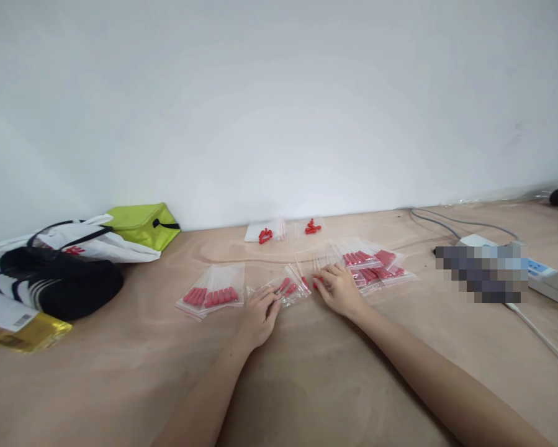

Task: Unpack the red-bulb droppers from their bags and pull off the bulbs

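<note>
My left hand (pixel 259 318) is closed at the edge of a crinkled clear plastic bag (pixel 297 295), on which red-handled pieces (pixel 287 287) lie. What its fingers grip is too small to make out. To the right, my right hand (pixel 339 290) pinches a thin stick with a red handle (pixel 316 284), mostly covered by the fingers. Filled zip bags (pixel 218 292) with rows of red handles lie left of my left hand. Beyond my right hand, more filled zip bags (pixel 372 264) overlap in a pile.
Against the wall, loose red pieces (pixel 265 235) lie on a stack of clear bags (pixel 255 231), with another red cluster (pixel 313 226) beside them. A black cap (pixel 81 285), white bag (pixel 125 247) and lime-green bag (pixel 141 225) occupy the left. A power strip (pixel 539 269) with cables stands right.
</note>
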A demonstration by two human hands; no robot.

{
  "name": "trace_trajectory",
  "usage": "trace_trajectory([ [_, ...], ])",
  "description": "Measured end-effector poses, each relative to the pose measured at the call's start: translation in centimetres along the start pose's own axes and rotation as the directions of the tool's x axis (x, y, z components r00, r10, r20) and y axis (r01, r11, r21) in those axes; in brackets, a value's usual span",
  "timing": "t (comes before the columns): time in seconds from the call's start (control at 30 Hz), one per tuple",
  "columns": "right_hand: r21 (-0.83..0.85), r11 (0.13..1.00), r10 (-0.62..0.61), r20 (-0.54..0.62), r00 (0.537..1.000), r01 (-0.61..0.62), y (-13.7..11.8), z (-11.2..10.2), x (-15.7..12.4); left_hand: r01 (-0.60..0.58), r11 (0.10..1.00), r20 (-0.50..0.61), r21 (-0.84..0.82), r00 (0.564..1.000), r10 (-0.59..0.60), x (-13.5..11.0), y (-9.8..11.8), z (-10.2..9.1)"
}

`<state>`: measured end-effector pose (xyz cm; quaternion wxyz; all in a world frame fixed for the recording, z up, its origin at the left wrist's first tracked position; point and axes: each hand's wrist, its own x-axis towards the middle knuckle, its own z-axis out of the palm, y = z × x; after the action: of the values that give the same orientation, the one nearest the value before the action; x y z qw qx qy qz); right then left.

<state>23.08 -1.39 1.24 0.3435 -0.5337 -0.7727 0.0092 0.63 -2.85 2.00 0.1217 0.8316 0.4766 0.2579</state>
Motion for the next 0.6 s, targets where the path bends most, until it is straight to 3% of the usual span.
trace_trajectory([
  [0.27,0.058,0.994,-0.102,0.297,0.950,0.088,-2.3,-0.7,-0.2,0.018,0.989,0.095,-0.144,0.995,-0.004,-0.6,0.7,-1.2],
  [0.47,-0.050,0.986,-0.127,0.379,0.916,0.157,-2.5,-1.0,-0.7,-0.010,0.993,0.227,-0.115,0.973,0.036,-0.8,0.6,-1.3],
  [0.6,-0.059,0.988,-0.111,0.367,0.924,0.142,-2.4,-1.0,-0.8,-0.061,0.998,0.270,-0.009,0.961,0.061,-0.9,0.6,-1.4],
])
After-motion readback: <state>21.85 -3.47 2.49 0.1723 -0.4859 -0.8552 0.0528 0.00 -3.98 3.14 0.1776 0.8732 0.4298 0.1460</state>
